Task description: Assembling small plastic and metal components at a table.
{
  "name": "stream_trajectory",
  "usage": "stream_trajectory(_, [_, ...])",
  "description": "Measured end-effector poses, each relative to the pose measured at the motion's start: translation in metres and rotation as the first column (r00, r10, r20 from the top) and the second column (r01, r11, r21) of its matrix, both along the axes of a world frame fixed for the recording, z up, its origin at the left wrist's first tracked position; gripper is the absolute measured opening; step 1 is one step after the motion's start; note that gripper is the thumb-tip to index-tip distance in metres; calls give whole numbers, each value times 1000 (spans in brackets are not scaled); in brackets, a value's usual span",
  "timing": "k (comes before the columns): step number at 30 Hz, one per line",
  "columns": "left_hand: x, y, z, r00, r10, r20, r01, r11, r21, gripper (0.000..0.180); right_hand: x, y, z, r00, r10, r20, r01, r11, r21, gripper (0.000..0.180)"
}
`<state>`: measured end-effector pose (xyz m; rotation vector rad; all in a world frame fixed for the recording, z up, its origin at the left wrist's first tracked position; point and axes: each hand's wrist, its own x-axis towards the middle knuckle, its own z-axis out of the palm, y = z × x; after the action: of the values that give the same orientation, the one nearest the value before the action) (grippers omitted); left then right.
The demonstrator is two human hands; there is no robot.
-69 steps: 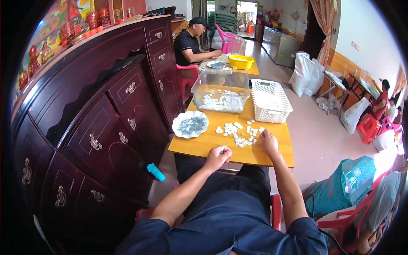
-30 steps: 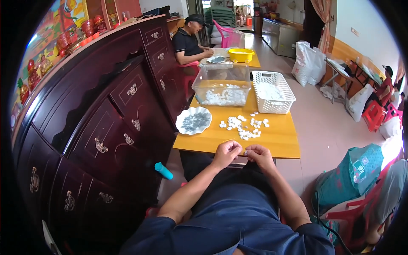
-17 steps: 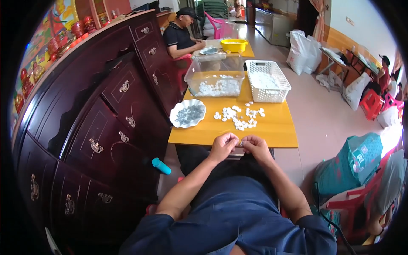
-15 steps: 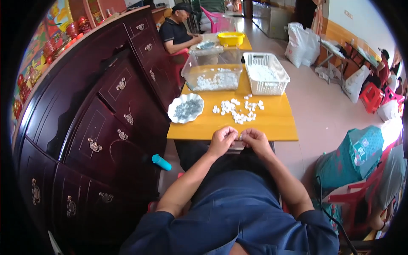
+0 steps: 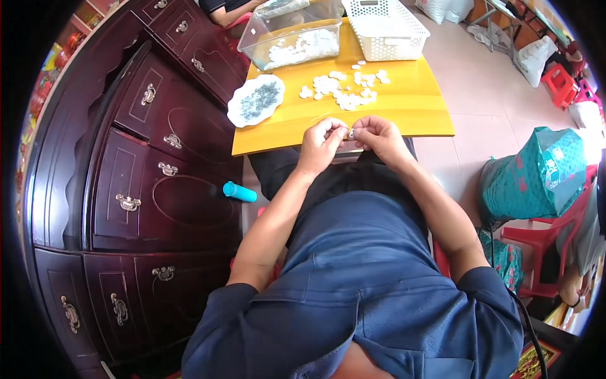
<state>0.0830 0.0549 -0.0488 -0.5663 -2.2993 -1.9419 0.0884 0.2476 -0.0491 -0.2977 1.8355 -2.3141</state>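
Both my hands are close together just over the near edge of the yellow table (image 5: 404, 120). My left hand (image 5: 322, 146) is closed in a pinch, and whatever is between its fingertips is too small to make out. My right hand (image 5: 382, 140) pinches a small white round piece (image 5: 351, 133), turned toward the left fingertips. Beyond them, several loose white pieces (image 5: 356, 101) like it lie scattered on the tabletop. To their left sits a white scalloped plate (image 5: 235, 106) with a heap of tiny grey bits (image 5: 260, 100).
Behind the pieces stand a clear plastic bin (image 5: 252, 44) with more white pieces and a white perforated basket (image 5: 394, 50). A dark wooden cabinet (image 5: 189, 132) lines the left, with a teal bottle (image 5: 240, 192) beside it. A teal bag (image 5: 533, 174) stands right. Another person's arm (image 5: 235, 14) shows far left.
The view has tipped downward, so the table and hands sit higher in the picture. My hands remain together at the table edge, and the white piece now shows more plainly between them.
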Motion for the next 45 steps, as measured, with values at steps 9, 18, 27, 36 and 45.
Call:
stream_trajectory(9, [0, -3, 2, 1000, -28, 8, 29, 998, -57, 12, -3, -1, -6, 1000, 7, -8, -7, 1000, -2, 8])
stream_trajectory(18, [0, -1, 4, 1000, -6, 18, 7, 998, -64, 12, -4, 0, -6, 998, -58, -24, 58, 998, -2, 12])
stream_trajectory(27, [2, -2, 4, 1000, 1, 20, 0, 998, -66, 12, -6, 0, -10, 998, -42, -41, 43, 999, 5, 14])
stream_trajectory(36, [-2, 1, -1, 999, 12, 44, -9, 997, -71, 11, -7, 2, -13, 995, -87, -53, 92, 990, 108, 15])
stream_trajectory(45, [1, 3, 4, 1000, 20, -11, -21, 994, -105, 10, -6, -2, -16, 990, -104, -95, 110, 992, 63, 10])
